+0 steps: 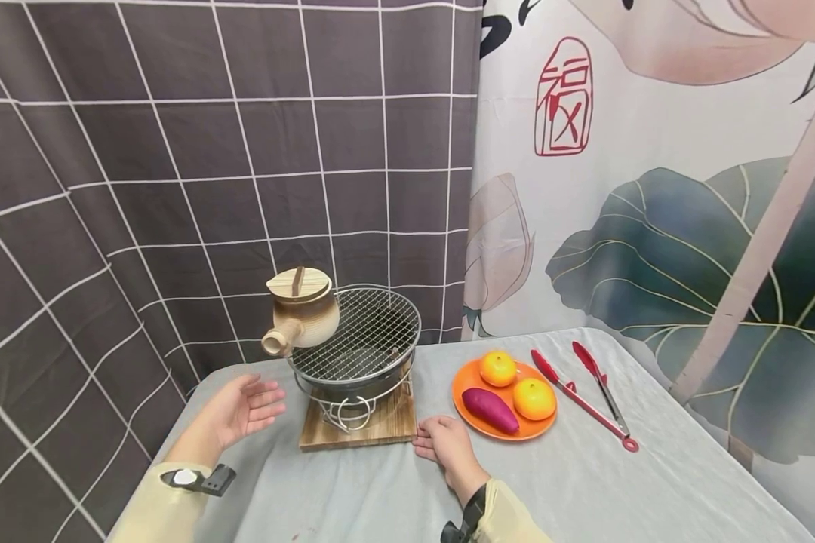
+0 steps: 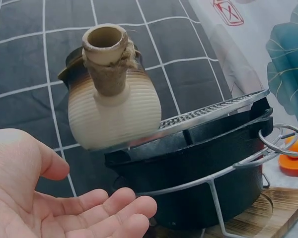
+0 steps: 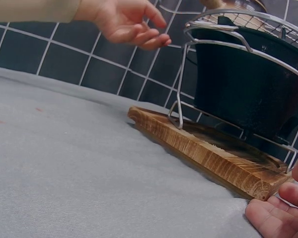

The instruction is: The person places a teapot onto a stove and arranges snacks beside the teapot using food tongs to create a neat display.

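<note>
A small side-handled clay pot (image 1: 315,320) with a wooden lid (image 1: 299,283) stands at the left edge of a round wire mesh (image 1: 363,332). Beneath the mesh is a black stove bowl (image 2: 203,173) in a metal wire stand (image 1: 348,413), set on a square wooden board (image 1: 360,437). My left hand (image 1: 244,407) hangs left of the stove with its palm turned up and fingers spread loosely, apart from the pot handle (image 2: 109,69). By the board's front right corner, my right hand (image 1: 448,449) rests low on the table, fingertips right at the wood.
Right of the board, an orange plate (image 1: 465,388) holds two orange fruits (image 1: 534,398) and a purple sweet potato (image 1: 490,409). Red-tipped tongs (image 1: 601,411) lie spread farther right on the grey tablecloth (image 1: 679,452). A dark checked curtain (image 1: 353,136) hangs close behind the stove.
</note>
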The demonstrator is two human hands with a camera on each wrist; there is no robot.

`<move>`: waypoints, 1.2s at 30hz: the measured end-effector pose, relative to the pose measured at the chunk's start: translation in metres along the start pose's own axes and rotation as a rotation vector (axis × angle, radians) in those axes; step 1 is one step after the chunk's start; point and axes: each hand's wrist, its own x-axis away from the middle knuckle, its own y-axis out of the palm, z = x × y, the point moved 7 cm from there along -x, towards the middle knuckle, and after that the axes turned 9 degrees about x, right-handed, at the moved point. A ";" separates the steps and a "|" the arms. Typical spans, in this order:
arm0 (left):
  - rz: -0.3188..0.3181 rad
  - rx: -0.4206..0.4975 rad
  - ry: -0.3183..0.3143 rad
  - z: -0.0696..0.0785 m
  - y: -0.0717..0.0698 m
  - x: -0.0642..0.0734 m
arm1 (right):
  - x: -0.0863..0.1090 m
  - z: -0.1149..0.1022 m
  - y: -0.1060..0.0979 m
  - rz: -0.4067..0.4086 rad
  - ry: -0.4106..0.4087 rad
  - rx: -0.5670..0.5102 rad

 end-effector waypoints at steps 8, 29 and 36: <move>-0.017 0.084 -0.001 -0.015 -0.006 0.001 | 0.000 -0.001 0.001 0.003 -0.010 -0.014; 0.058 0.186 0.008 -0.064 -0.015 -0.007 | 0.001 -0.001 0.001 0.001 0.016 0.009; 0.119 0.178 0.014 -0.084 -0.021 -0.011 | 0.001 -0.001 0.000 0.001 0.008 0.004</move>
